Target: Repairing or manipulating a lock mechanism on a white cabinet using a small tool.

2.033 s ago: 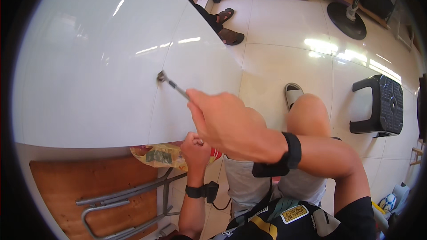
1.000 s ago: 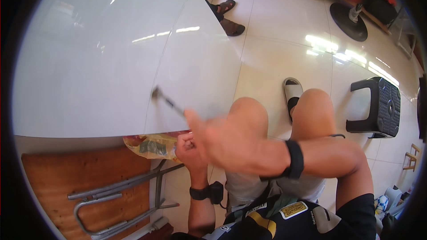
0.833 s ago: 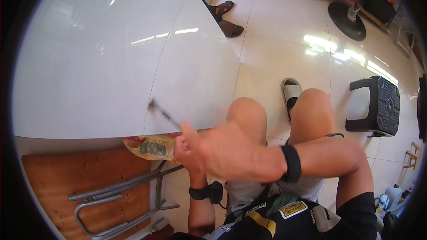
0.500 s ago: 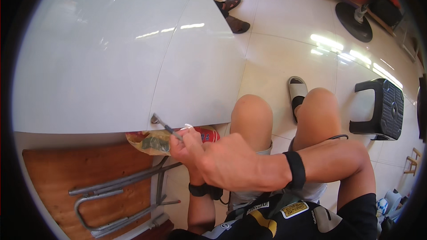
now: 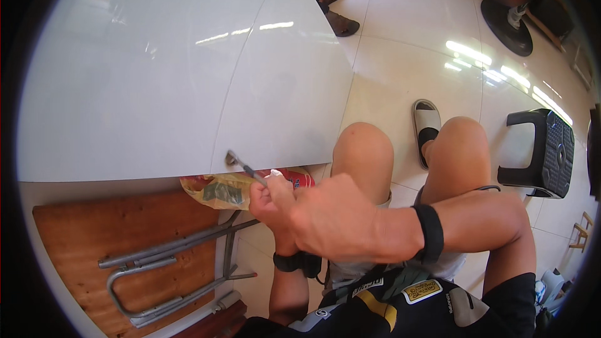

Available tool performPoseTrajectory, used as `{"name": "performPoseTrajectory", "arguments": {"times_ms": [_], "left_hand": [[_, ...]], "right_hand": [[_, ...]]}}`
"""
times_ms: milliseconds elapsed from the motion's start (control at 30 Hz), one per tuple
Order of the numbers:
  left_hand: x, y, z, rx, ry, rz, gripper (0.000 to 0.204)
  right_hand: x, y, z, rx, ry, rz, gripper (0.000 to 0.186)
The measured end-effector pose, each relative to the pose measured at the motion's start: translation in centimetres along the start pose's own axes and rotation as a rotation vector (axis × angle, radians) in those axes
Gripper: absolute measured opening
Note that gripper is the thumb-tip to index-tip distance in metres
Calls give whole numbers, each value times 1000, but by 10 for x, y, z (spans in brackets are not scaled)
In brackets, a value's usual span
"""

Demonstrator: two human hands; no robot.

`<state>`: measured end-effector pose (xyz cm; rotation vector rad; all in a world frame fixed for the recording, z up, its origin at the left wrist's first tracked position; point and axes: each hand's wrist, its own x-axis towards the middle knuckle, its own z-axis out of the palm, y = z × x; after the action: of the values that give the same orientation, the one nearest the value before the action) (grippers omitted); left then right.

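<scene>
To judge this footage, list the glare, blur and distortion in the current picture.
Head view: light streaks glare on the white tabletop and tiled floor; the right hand is softly blurred; in the same head view, fisheye distortion curves the floor's joint lines.

Arms and hands of the person, viewed from above. The right upper arm [image 5: 514, 260] emerges from a short sleeve; the right elbow [image 5: 524, 222] is sharply flexed, and the right forearm [image 5: 479, 220] passes leftward, nearly level, across the body. The right wrist [image 5: 405, 231] continues the line of the forearm without marked bend. The right hand [image 5: 338, 218] presents its back, slightly blurred, with the digits directed leftward in a closed grip. The left forearm [image 5: 288, 297] ascends steeply from the lower margin. The left hand [image 5: 268, 205], fingers flexed, is partly concealed by the right; the two overlap, their contact indeterminate.
</scene>
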<state>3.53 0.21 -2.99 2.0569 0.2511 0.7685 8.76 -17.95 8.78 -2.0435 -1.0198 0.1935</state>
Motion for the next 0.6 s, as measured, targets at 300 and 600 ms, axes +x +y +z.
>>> {"name": "performPoseTrajectory", "arguments": {"times_ms": [300, 600], "left_hand": [[18, 11, 0, -74, 91, 0, 11], [42, 54, 24, -100, -2, -80, 12]], "right_hand": [[8, 11, -3, -14, 161, 34, 22], [27, 54, -23, -76, 307, 180, 12]]}}
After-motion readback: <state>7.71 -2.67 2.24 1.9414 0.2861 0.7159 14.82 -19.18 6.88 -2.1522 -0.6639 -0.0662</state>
